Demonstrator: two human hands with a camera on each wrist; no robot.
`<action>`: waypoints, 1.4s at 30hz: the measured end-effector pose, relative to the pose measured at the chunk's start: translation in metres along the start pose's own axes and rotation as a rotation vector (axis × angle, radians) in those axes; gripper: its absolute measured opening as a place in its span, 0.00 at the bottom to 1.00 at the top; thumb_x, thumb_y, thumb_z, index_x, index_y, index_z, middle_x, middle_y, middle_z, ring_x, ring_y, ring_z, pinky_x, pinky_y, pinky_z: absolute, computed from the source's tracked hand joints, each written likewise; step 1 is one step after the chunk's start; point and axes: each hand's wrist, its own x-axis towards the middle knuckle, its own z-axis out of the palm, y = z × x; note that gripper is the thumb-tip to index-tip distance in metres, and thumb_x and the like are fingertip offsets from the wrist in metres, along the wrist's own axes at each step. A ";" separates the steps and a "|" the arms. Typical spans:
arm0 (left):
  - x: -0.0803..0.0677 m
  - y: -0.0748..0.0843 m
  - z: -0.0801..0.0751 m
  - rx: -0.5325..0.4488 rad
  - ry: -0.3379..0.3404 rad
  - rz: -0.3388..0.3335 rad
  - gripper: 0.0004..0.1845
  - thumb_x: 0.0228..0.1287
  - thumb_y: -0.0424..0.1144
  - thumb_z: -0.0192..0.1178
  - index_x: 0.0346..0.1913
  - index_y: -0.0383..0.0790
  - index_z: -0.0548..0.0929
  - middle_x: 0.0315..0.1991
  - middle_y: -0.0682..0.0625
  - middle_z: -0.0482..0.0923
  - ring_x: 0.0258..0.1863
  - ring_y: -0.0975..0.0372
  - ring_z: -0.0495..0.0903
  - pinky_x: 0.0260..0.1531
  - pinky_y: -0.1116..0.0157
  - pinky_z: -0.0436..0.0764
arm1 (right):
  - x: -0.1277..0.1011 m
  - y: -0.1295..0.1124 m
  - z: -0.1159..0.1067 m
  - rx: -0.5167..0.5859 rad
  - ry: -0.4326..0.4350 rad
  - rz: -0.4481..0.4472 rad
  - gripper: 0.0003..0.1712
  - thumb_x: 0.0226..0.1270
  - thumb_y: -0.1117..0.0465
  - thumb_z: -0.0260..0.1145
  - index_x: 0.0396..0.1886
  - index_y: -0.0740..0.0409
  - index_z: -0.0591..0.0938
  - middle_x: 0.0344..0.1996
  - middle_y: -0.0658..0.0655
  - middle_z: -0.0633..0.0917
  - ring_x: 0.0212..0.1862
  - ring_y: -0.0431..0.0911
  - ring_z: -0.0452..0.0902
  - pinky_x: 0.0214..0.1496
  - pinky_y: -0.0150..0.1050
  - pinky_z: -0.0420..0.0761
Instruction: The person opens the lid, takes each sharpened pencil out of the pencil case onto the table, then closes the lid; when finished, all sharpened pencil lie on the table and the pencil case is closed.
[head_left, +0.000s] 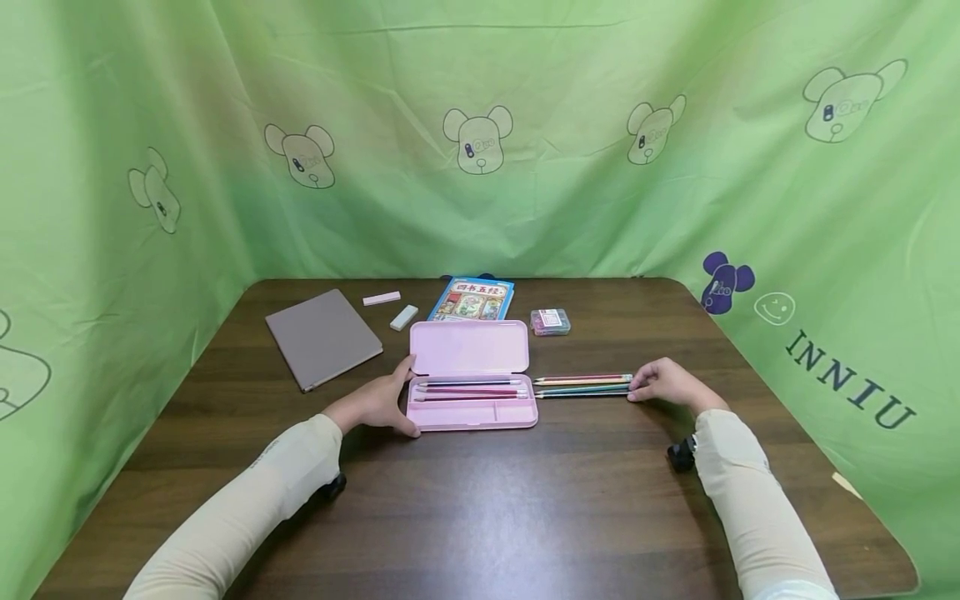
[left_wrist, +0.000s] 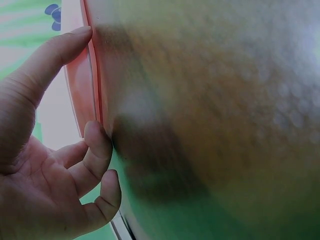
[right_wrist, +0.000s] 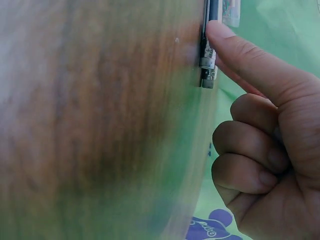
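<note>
On a dark wooden tabletop (head_left: pixel 480 500), the left hand (head_left: pixel 378 404) grips an open pink pencil case (head_left: pixel 474 392); the right hand (head_left: pixel 670 383) fingers loose pencils (head_left: pixel 581 385).

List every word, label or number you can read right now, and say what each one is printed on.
"INNIU": dark capital letters on the green cloth backdrop, right side, beside a smiley sign.
"四书五经", roughly: yellow title on the blue illustrated book; small, so uncertain.
Label on the small clear plastic box: too small to read.
Pink plastic pencil case, grey notebook: no text visible.
</note>
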 end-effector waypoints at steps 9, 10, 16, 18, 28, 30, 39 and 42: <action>0.001 -0.001 0.000 -0.006 -0.013 -0.015 0.68 0.34 0.50 0.76 0.72 0.36 0.38 0.67 0.40 0.63 0.62 0.50 0.66 0.62 0.52 0.63 | 0.004 -0.009 0.000 0.043 0.024 0.019 0.13 0.48 0.60 0.74 0.29 0.65 0.84 0.19 0.48 0.83 0.22 0.34 0.66 0.28 0.31 0.68; 0.001 -0.001 0.000 -0.006 -0.016 -0.020 0.68 0.35 0.51 0.76 0.72 0.36 0.38 0.67 0.40 0.63 0.62 0.50 0.66 0.62 0.52 0.63 | 0.005 -0.011 0.000 0.042 0.021 0.014 0.13 0.48 0.60 0.73 0.30 0.64 0.84 0.19 0.48 0.83 0.22 0.34 0.66 0.28 0.31 0.68; 0.001 -0.002 0.000 -0.008 -0.013 -0.018 0.68 0.34 0.50 0.77 0.72 0.35 0.38 0.67 0.40 0.63 0.62 0.50 0.66 0.61 0.51 0.63 | 0.014 -0.028 0.006 0.058 0.010 -0.027 0.12 0.49 0.59 0.73 0.29 0.64 0.84 0.19 0.48 0.83 0.22 0.35 0.69 0.29 0.31 0.70; 0.001 -0.002 0.000 -0.010 -0.011 -0.019 0.68 0.34 0.50 0.77 0.72 0.35 0.38 0.67 0.40 0.63 0.62 0.50 0.66 0.61 0.52 0.64 | 0.018 -0.033 0.010 0.059 0.003 -0.045 0.12 0.49 0.59 0.73 0.29 0.63 0.84 0.16 0.46 0.80 0.20 0.34 0.66 0.26 0.31 0.69; 0.002 -0.002 0.003 -0.002 -0.001 -0.027 0.69 0.33 0.51 0.77 0.72 0.36 0.39 0.65 0.44 0.66 0.61 0.52 0.68 0.60 0.53 0.65 | 0.036 -0.064 0.027 0.082 0.009 -0.126 0.10 0.49 0.58 0.73 0.29 0.59 0.85 0.10 0.43 0.70 0.16 0.34 0.56 0.22 0.31 0.62; 0.002 -0.002 0.003 -0.010 0.000 -0.028 0.68 0.33 0.50 0.77 0.72 0.36 0.39 0.65 0.43 0.66 0.61 0.52 0.67 0.60 0.53 0.65 | 0.040 -0.071 0.031 0.085 0.008 -0.145 0.10 0.49 0.58 0.73 0.29 0.59 0.85 0.11 0.43 0.71 0.16 0.34 0.56 0.23 0.31 0.63; 0.001 -0.001 0.003 -0.015 0.005 -0.026 0.68 0.33 0.50 0.77 0.72 0.36 0.39 0.66 0.42 0.65 0.61 0.52 0.67 0.60 0.53 0.64 | 0.050 -0.096 0.047 0.083 -0.037 -0.227 0.15 0.49 0.60 0.73 0.35 0.64 0.85 0.11 0.44 0.63 0.16 0.33 0.54 0.22 0.31 0.60; 0.001 -0.001 0.003 -0.012 0.007 -0.024 0.68 0.33 0.50 0.77 0.72 0.36 0.40 0.65 0.42 0.65 0.60 0.52 0.68 0.60 0.53 0.65 | 0.054 -0.103 0.051 0.057 -0.057 -0.251 0.13 0.49 0.59 0.73 0.34 0.62 0.85 0.11 0.44 0.65 0.17 0.34 0.55 0.23 0.31 0.61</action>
